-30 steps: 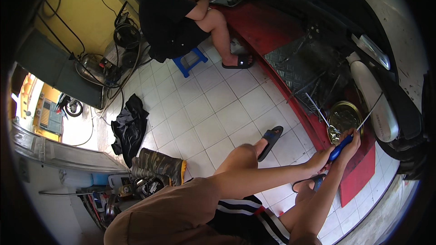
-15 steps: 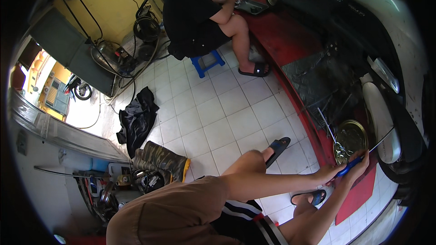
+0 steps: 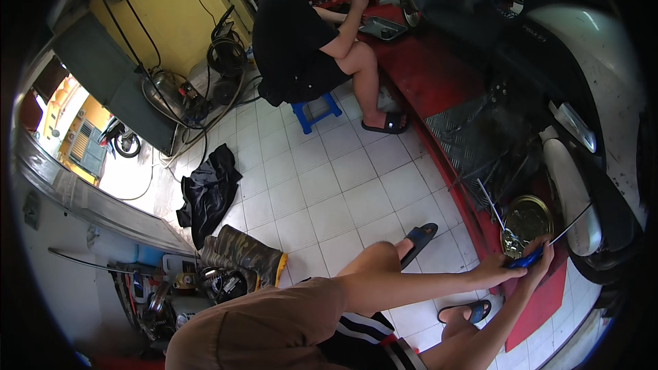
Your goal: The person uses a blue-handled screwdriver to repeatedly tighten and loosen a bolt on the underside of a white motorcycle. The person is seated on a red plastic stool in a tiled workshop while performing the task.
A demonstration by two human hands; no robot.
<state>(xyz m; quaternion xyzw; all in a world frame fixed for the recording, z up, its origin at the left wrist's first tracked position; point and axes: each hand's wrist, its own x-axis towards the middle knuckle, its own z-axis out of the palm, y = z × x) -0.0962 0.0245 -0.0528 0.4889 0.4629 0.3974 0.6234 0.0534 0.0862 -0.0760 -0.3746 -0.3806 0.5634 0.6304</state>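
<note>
Blue handle [image 3: 526, 259]; left grip [image 3: 496, 272] beside right grip [image 3: 540, 264]

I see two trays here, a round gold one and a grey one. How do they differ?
Shape: the gold tray is round, while the grey tray is roughly rectangular.
Colour: the gold tray is shiny yellow, the grey tray a duller metallic grey.
Place: the gold tray is close to the wearer's right hand; the grey tray is beside the other person.
Both look shallow, with raised rims.

One head-worn fisheye camera looks down, wide.
</note>
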